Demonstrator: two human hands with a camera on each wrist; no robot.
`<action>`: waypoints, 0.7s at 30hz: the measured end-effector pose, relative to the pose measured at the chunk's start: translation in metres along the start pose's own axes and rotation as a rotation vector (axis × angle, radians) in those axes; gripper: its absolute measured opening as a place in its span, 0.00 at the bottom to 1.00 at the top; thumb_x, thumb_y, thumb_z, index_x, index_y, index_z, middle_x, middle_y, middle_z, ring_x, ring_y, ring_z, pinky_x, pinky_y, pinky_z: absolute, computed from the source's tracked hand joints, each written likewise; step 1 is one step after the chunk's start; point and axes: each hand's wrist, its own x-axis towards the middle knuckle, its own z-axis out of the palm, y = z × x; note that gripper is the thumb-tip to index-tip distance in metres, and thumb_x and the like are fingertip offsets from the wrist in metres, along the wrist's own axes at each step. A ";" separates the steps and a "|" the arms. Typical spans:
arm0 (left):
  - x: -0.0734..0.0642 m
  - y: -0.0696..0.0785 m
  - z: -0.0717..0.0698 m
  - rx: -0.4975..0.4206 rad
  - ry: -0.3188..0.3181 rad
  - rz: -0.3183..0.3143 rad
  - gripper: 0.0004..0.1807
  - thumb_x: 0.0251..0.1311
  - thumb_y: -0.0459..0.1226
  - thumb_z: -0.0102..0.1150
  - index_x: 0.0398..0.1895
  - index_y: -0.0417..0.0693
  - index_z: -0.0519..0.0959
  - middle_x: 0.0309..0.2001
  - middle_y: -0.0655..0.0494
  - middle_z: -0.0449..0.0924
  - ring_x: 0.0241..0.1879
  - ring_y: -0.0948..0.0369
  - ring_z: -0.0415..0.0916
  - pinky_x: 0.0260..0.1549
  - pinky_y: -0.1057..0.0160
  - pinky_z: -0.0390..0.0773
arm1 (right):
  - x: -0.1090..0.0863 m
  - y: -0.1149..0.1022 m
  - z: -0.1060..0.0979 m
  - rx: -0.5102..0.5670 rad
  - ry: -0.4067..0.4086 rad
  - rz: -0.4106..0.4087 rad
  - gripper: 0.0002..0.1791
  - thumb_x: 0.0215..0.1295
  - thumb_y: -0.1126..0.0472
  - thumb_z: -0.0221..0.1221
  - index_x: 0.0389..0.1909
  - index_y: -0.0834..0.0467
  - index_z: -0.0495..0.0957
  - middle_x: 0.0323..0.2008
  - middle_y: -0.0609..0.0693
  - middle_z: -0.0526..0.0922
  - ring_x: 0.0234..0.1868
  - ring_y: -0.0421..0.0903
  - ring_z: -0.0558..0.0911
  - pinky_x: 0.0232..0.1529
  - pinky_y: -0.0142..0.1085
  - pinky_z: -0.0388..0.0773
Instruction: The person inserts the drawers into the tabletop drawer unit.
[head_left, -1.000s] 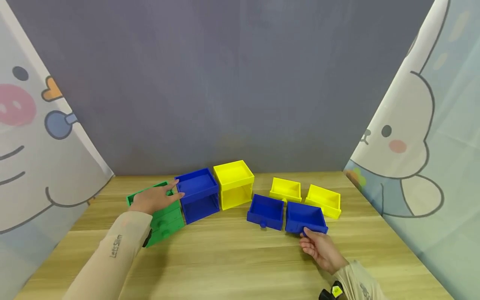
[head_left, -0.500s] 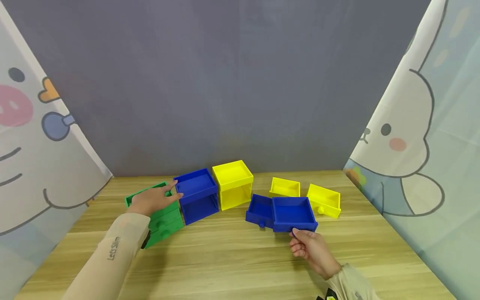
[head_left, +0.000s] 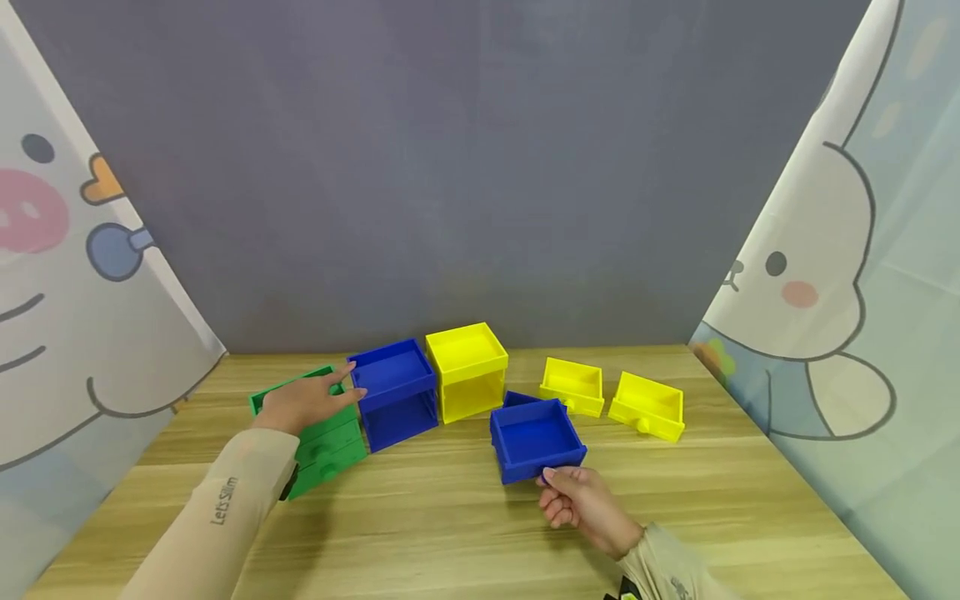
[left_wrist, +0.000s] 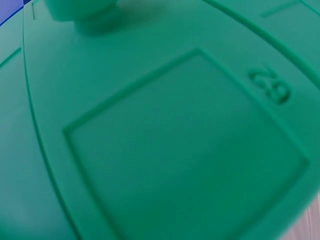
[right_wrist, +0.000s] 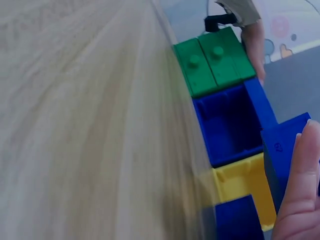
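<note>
Blue drawer (head_left: 537,437) pinched at its front, near an open cabinet

The right hand (head_left: 588,507) has thumb and fingers pinching the drawer's front. The drawer partly hides a second blue drawer (head_left: 519,398) on the desk (head_left: 420,517). The left hand (head_left: 303,402) lies over a green cabinet (head_left: 330,457), thumb and forefinger spread at the edge of an open-fronted blue cabinet (head_left: 393,379). The step looks like fitting drawers; next probably calls for lining the drawer's back end up with the blue opening.

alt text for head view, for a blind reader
A person's right hand has its grip on the front of a blue drawer over a wooden table. The left hand extends across a green cabinet to a blue cabinet; a yellow cabinet and two yellow drawers stand farther right.
</note>
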 end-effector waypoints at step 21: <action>-0.007 0.003 0.000 -0.024 0.006 0.023 0.47 0.61 0.71 0.33 0.77 0.54 0.49 0.21 0.53 0.70 0.15 0.60 0.56 0.16 0.63 0.52 | 0.039 0.016 0.049 0.008 -0.083 0.036 0.10 0.73 0.63 0.48 0.34 0.62 0.75 0.19 0.42 0.79 0.17 0.31 0.77 0.20 0.23 0.74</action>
